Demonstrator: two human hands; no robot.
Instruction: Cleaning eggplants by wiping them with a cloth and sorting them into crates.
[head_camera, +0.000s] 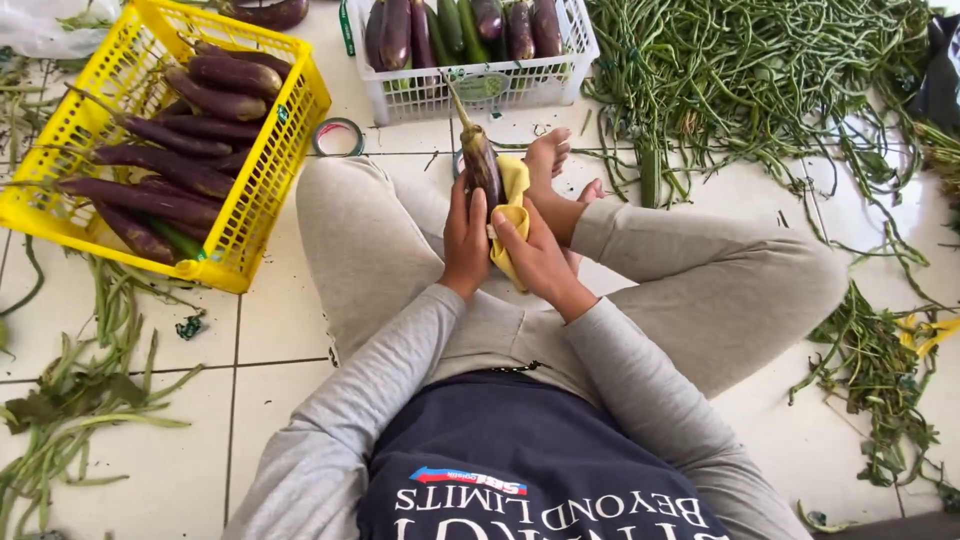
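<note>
Both hands closed: left grips glossy purple eggplant, right clutches soft yellow cloth.

A: What is cut off at 12 o'clock?

B: The white basket is clipped by the top edge, so the upper ends of its vegetables cannot be seen. 1 loose eggplant is clipped there too.

A: And at 9 o'clock?

B: The far corner of the yellow crate is lost at the left edge.

A: What is hidden in the middle?

B: The lower part of the held eggplant is covered by the left hand, and much of the yellow cloth by the right hand.

A: At 3 o'clock?

B: A dark object is cut off; its kind cannot be told.
</note>
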